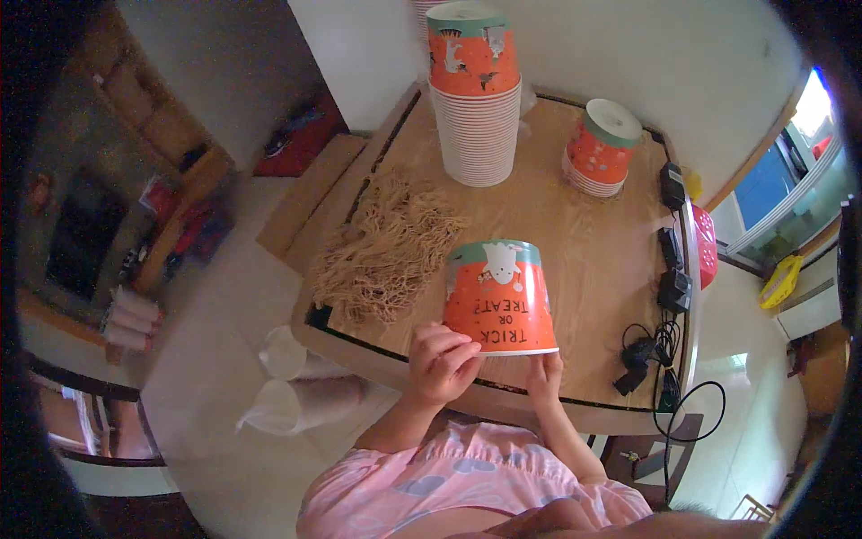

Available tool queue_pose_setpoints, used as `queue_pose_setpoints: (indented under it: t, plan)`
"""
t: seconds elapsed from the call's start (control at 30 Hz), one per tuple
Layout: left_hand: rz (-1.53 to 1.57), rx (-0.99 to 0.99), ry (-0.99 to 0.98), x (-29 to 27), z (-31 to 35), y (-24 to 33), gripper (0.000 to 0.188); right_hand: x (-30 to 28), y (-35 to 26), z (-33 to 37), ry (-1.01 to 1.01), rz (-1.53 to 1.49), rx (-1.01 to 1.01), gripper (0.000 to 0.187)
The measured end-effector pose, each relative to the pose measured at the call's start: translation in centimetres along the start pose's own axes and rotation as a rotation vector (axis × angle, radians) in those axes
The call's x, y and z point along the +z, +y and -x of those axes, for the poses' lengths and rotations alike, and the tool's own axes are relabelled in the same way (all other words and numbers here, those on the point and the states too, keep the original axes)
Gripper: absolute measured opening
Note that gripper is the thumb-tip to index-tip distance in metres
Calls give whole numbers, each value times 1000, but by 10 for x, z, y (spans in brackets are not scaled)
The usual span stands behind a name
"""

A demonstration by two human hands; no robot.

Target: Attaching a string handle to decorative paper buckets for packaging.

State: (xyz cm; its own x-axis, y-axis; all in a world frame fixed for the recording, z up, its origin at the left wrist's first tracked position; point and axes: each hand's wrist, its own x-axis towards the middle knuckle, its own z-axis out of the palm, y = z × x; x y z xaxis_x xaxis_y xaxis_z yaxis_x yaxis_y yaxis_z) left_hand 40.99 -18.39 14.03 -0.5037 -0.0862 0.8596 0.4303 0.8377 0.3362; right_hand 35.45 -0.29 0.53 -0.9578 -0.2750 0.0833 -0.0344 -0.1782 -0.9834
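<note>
An orange paper bucket is upside down in front of me, above the table's near edge. It has a green band, a white ghost figure and dark lettering. My left hand is closed on its white rim at the lower left, fingertips against the outside. My right hand supports the rim from below at the right, its fingers partly hidden by the bucket. Left of the bucket lies a loose heap of tan twine. Behind it rises a tall stack of matching buckets, all upside down.
A shorter bucket stack stands at the back right of the wooden table. Black power adapters and tangled cables line the right edge. White plastic-wrapped rolls lie on the floor at left. A red basket is beyond the right edge.
</note>
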Motion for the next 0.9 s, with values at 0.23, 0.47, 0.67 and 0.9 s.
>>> queue_pose_setpoints:
  t: [0.23, 0.47, 0.67, 0.9]
  plan:
    - [-10, -26, 56, -1, 3, -2, 34, 7, -2, 4, 157, -236, 60, 27]
    - [-11, -27, 69, -1, 2, -3, 34, -3, 11, 8, 78, -383, 163, 23]
    - [-14, -94, 80, -1, 5, -5, 32, 7, -18, 6, 148, -68, -112, 41]
    - [8, -162, 144, 6, 4, -8, 31, 3, -59, -15, 245, 581, -635, 46]
